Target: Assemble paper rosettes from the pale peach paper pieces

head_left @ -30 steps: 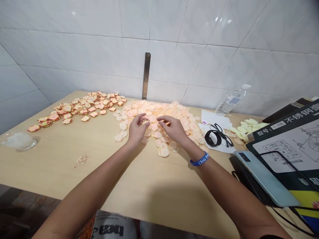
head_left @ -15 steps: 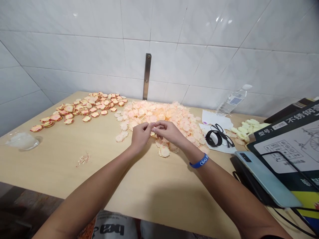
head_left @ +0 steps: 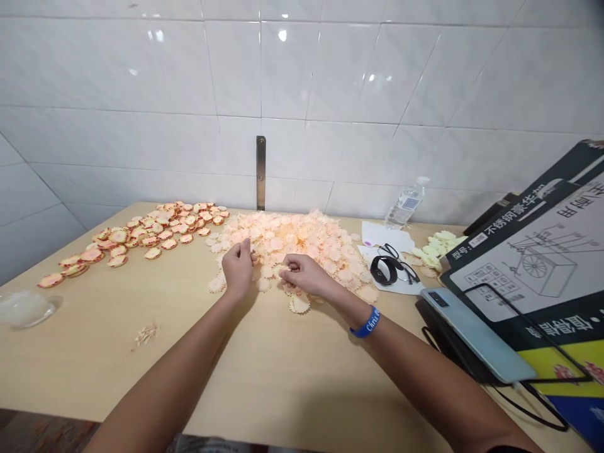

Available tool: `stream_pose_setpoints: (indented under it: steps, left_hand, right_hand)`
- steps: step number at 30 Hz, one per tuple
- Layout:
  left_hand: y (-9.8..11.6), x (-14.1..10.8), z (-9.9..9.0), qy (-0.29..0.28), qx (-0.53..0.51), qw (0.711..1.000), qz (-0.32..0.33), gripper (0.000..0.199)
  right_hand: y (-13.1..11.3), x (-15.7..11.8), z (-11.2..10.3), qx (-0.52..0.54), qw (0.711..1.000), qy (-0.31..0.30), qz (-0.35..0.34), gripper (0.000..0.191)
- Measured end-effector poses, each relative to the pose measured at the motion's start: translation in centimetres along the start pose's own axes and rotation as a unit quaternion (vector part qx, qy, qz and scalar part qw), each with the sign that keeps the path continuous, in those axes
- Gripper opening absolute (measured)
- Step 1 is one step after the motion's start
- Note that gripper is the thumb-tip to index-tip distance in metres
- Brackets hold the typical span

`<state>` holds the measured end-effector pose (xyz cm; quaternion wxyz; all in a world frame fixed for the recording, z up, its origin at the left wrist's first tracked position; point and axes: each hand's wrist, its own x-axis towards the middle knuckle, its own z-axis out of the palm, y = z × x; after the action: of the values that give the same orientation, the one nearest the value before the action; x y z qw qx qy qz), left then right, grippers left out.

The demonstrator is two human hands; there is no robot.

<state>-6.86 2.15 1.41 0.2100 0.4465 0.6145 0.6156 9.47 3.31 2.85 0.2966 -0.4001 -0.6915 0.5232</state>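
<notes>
A large heap of pale pink, jagged-edged discs (head_left: 325, 239) lies at the middle of the table, against the wall side. My left hand (head_left: 238, 269) is closed at the heap's front left; what its fingers pinch is too small to make out. To its right, my right hand (head_left: 302, 274) pinches a pale jagged disc (head_left: 279, 270) between thumb and fingers. The two hands are apart. Red-edged discs (head_left: 165, 234) are spread over the back left of the table. A small pile of thin scraps (head_left: 146, 333) lies at the front left.
A cup (head_left: 28, 308) stands at the left edge. On the right are a water bottle (head_left: 406, 204), glasses (head_left: 401, 267), a black band (head_left: 384, 270), yellow-green discs (head_left: 438, 247), a phone (head_left: 479, 333) with cable and a large printed box (head_left: 533, 258).
My hands were touching at the fingertips and have moved apart, the left one to the left. The camera view has tilted up and shifted.
</notes>
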Motion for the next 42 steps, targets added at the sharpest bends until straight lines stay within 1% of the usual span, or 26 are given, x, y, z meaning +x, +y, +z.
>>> stream_pose_setpoints:
  steps: [1, 2, 3, 4, 5, 6, 7, 8, 9, 10, 11, 12, 13, 15, 18, 20, 22, 24, 27, 29, 32, 34, 36, 38, 40, 42]
  left_hand:
    - [-0.1, 0.4, -0.1, -0.001, 0.000, 1.000, 0.005, 0.039]
    - [-0.3, 0.7, -0.2, -0.008, 0.007, 1.000, 0.027, 0.032]
    - [-0.4, 0.8, -0.2, -0.014, 0.020, 0.998, 0.063, 0.024]
    - [-0.4, 0.8, -0.1, -0.014, 0.035, 0.994, 0.104, 0.021]
    - [-0.4, 0.5, 0.1, -0.014, 0.046, 0.989, 0.143, 0.023]
    - [-0.3, 0.1, 0.3, -0.022, 0.050, 0.984, 0.169, 0.025]
    - [-0.2, -0.5, 0.5, -0.051, 0.043, 0.982, 0.176, 0.025]
    - [0.0, -1.2, 0.9, -0.102, 0.025, 0.981, 0.162, 0.025]
    - [0.3, -2.0, 1.2, -0.169, 0.003, 0.976, 0.135, 0.026]
    - [0.5, -2.8, 1.6, -0.238, -0.015, 0.966, 0.104, 0.027]
    - [0.7, -3.5, 1.9, -0.293, -0.025, 0.953, 0.076, 0.028]
    - [0.9, -4.1, 2.1, -0.328, -0.027, 0.943, 0.053, 0.029]
    - [1.0, -4.5, 2.3, -0.346, -0.026, 0.937, 0.036, 0.028]
    - [1.3, -4.9, 2.5, -0.355, -0.029, 0.934, -0.005, 0.026]
    - [1.6, -4.8, 2.5, -0.384, -0.058, 0.918, -0.078, 0.031]
    - [1.8, -4.7, 2.5, -0.402, -0.048, 0.910, -0.090, 0.034]
    - [1.9, -4.8, 2.5, -0.407, -0.012, 0.910, -0.078, 0.031]
    - [1.9, -4.9, 2.5, -0.400, 0.023, 0.914, -0.058, 0.031]
    - [1.7, -5.0, 2.5, -0.382, 0.043, 0.923, -0.029, 0.031]
    - [1.6, -5.0, 2.5, -0.382, 0.049, 0.923, -0.007, 0.031]
    - [1.5, -5.1, 2.6, -0.376, 0.053, 0.925, 0.015, 0.032]
    - [1.5, -5.3, 2.7, -0.371, 0.045, 0.927, 0.010, 0.033]
    - [1.5, -5.5, 2.7, -0.380, 0.021, 0.925, -0.008, 0.034]
    - [1.4, -5.5, 2.7, -0.392, -0.005, 0.920, -0.010, 0.037]
    - [1.2, -5.5, 2.5, -0.393, -0.007, 0.919, 0.021, 0.041]
    - [1.1, -5.4, 2.4, -0.389, 0.020, 0.918, 0.073, 0.043]
  right_hand:
    - [0.2, -0.3, -0.3, 0.013, 1.000, 0.000, 0.003, 0.023]
    - [0.5, -0.5, -0.6, 0.022, 1.000, 0.005, 0.002, 0.026]
    - [0.8, -0.8, -0.9, 0.027, 1.000, 0.016, -0.001, 0.027]
    - [1.2, -1.2, -1.3, 0.029, 0.999, 0.033, -0.005, 0.028]
    - [1.6, -1.6, -1.6, 0.034, 0.998, 0.056, -0.008, 0.027]
    - [2.0, -2.0, -1.8, 0.041, 0.996, 0.080, -0.007, 0.023]
    - [2.4, -2.6, -1.9, 0.050, 0.994, 0.101, -0.004, 0.020]
    - [2.7, -3.2, -1.9, 0.059, 0.991, 0.118, 0.001, 0.019]
    - [3.0, -3.8, -1.8, 0.062, 0.990, 0.128, 0.004, 0.020]
    - [3.2, -4.4, -1.6, 0.053, 0.990, 0.133, 0.000, 0.020]
    - [3.4, -5.0, -1.4, 0.030, 0.991, 0.131, -0.011, 0.018]
    - [3.5, -5.6, -1.1, 0.003, 0.991, 0.128, -0.029, 0.015]
    - [3.5, -6.0, -0.8, -0.023, 0.991, 0.126, -0.049, 0.014]
    - [3.7, -6.6, -0.5, -0.056, 0.986, 0.132, -0.083, 0.015]
    - [4.1, -6.9, -0.5, -0.087, 0.975, 0.164, -0.121, 0.018]
    - [4.4, -6.8, -0.7, -0.113, 0.966, 0.180, -0.145, 0.018]
    - [4.7, -6.8, -0.9, -0.118, 0.962, 0.187, -0.161, 0.019]
    - [4.9, -6.8, -0.9, -0.093, 0.965, 0.186, -0.161, 0.019]
    - [5.0, -6.8, -0.8, -0.054, 0.975, 0.173, -0.131, 0.022]
    - [5.1, -6.9, -0.6, -0.057, 0.977, 0.171, -0.115, 0.024]
    - [5.4, -6.8, -0.4, -0.051, 0.977, 0.175, -0.108, 0.023]
    - [5.5, -6.6, -0.4, -0.012, 0.981, 0.163, -0.103, 0.020]
    - [5.6, -6.5, -0.4, 0.024, 0.983, 0.152, -0.098, 0.018]
    - [5.6, -6.3, -0.5, 0.039, 0.982, 0.158, -0.097, 0.018]
    - [5.5, -6.3, -0.7, 0.036, 0.981, 0.166, -0.093, 0.021]
    - [5.5, -6.3, -0.8, 0.023, 0.982, 0.166, -0.082, 0.022]
